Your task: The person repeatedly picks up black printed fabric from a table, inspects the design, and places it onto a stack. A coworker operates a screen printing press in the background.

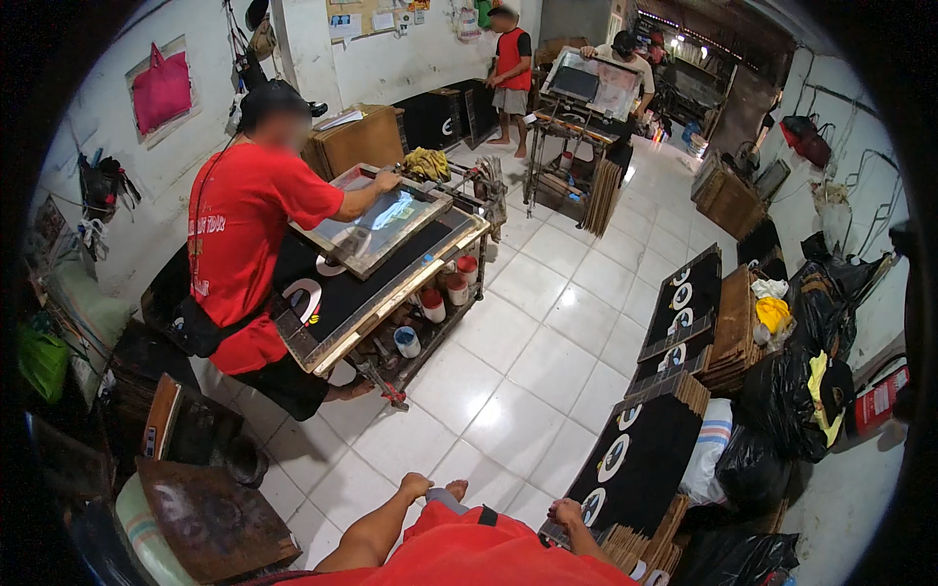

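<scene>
My left hand [414, 485] hangs at my side with the fingers curled closed and nothing visible in it, over the white tiles beside my bare foot [456, 489]. Low on my right, my right hand [565, 515] has curled fingers; whether anything is in them is too small to make out. It is nearest a leaning stack of boards carrying black fabric with white round prints [633, 430]. I cannot tell whether it touches them.
A co-worker in red [239, 225] handles a screen frame [381, 220] on a cart [445, 259] with cans. Two others stand behind, near another cart [576, 127]. Black bags [777, 400] line the right wall; a rusty metal plate [210, 513] lies lower left. Tiled floor [528, 322] runs between.
</scene>
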### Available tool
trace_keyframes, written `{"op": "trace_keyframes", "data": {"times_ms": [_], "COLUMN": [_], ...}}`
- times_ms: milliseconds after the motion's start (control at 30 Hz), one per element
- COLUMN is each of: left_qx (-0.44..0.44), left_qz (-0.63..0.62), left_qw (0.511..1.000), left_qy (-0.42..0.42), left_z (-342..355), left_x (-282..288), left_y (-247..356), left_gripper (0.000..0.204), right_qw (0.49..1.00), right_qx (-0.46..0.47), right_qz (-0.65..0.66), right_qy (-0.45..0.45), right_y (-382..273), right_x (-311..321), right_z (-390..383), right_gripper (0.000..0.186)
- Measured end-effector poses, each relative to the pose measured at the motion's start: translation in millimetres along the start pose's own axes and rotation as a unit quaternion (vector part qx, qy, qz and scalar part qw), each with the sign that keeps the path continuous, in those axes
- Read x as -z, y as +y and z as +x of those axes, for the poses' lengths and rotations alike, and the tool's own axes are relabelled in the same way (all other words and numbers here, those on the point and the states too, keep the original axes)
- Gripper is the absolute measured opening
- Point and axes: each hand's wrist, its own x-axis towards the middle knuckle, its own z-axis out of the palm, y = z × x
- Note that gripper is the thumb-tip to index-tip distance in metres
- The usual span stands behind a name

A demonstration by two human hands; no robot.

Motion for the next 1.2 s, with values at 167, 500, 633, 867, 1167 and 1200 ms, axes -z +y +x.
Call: {"op": "trace_keyframes", "data": {"times_ms": [167,500,633,867,1167,1200], "left_qx": [0.059,0.016,0.007,0.018,0.063,0.041], "left_qz": [0.054,0.121,0.128,0.124,0.015,0.053], "left_qw": [0.997,0.992,0.992,0.992,0.997,0.996], "left_qy": [-0.016,0.006,0.002,0.019,0.033,0.053], "left_z": [-33,-52,-65,-78,-60,-59], "left_x": [-7,-17,-14,-10,-17,-17], "left_y": [8,-15,-15,-17,-56,-60], "left_gripper": [0.039,0.044,0.043,0.045,0.041,0.040], "right_qw": [1.000,0.998,0.998,0.997,0.997,0.998], "right_qx": [-0.018,-0.056,-0.047,-0.054,-0.016,-0.043], "right_qz": [-0.004,-0.029,-0.026,-0.046,-0.059,-0.022], "right_qy": [-0.009,-0.028,-0.027,-0.028,-0.056,-0.039], "right_y": [32,48,48,66,63,66], "right_x": [12,20,19,17,1,-2], "right_z": [3,4,-1,4,-2,0], "right_gripper": [0.012,0.014,0.014,0.016,0.016,0.016]}}
